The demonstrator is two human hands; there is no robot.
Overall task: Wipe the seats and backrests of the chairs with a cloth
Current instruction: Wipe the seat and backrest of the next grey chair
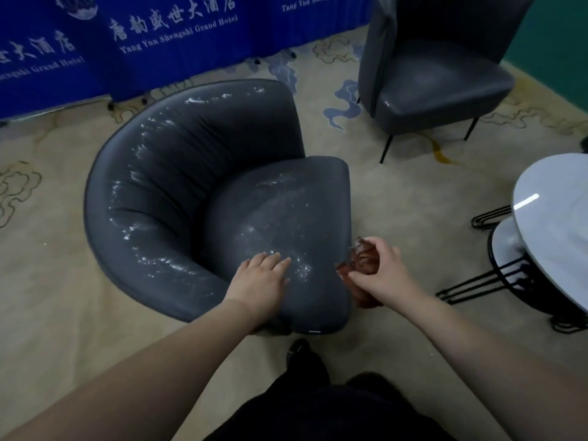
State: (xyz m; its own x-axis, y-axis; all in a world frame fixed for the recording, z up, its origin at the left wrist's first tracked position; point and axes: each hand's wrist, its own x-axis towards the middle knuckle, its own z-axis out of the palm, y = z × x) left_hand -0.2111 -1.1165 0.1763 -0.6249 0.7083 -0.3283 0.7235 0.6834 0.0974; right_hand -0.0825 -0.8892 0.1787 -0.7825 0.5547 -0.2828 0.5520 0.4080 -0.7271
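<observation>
Grey leather tub chair (178, 198): white streaks on backrest and seat, wiping unfinished (likely barely begun). Left hand (259, 278) flat on seat, fingers straight. Right hand (378, 268) bunches brown cloth (362, 262) just off seat edge. Second chair (439, 81) apparently untouched.

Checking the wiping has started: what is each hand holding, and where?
Right hand grips the bunched brown cloth around its middle; left hand holds nothing, resting flat on the seat.

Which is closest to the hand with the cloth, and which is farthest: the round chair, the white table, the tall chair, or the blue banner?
From the right hand, which grips the cloth:
1. Round chair, just left of it.
2. White table, off to the right.
3. Tall chair, farther back on the right.
4. Blue banner, far back on the left.
</observation>
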